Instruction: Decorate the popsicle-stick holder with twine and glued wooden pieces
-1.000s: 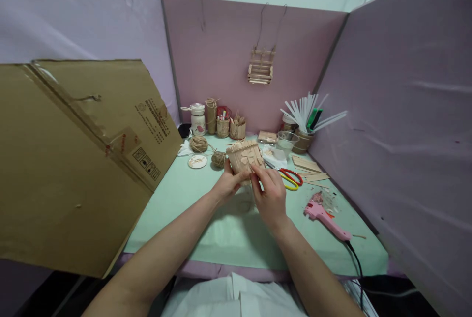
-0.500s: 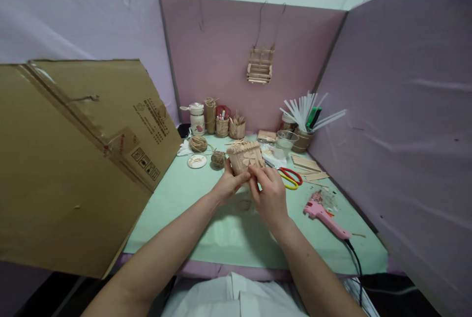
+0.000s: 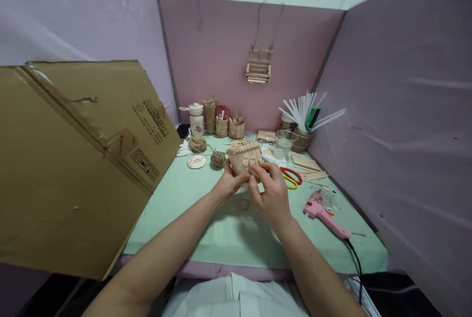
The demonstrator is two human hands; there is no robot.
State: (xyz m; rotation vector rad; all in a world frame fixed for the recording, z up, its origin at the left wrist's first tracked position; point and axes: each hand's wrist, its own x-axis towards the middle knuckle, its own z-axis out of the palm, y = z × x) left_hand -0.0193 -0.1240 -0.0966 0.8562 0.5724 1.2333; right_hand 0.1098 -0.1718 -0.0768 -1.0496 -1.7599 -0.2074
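Observation:
A small pot made of wooden craft sticks (image 3: 238,158) is held up over the green table covering. Its rim looks knobbly, and petal-shaped wooden pieces (image 3: 248,163) sit on its front. My left hand (image 3: 229,183) grips the pot from the lower left, thumb across the bottom of its front. Against the lower right of the front, my right hand (image 3: 269,190) has its thumb and fingers bent together. What lies between those fingertips, if anything, is too small to make out. Just right of my right hand, scissors with red and yellow handles (image 3: 293,175) lie partly hidden behind it.
A pink glue gun (image 3: 326,217) lies at right, its cord running off the front edge. Flat wooden sticks (image 3: 306,163), a clear plastic cup (image 3: 286,141) and a pot of white glue sticks (image 3: 304,135) stand behind. Twine balls (image 3: 218,159) and a white lid (image 3: 196,161) are left; cardboard (image 3: 84,159) leans there.
My right hand has shifted slightly right and its fingers have moved a little on the pot's front. My left hand keeps its grip on the pot.

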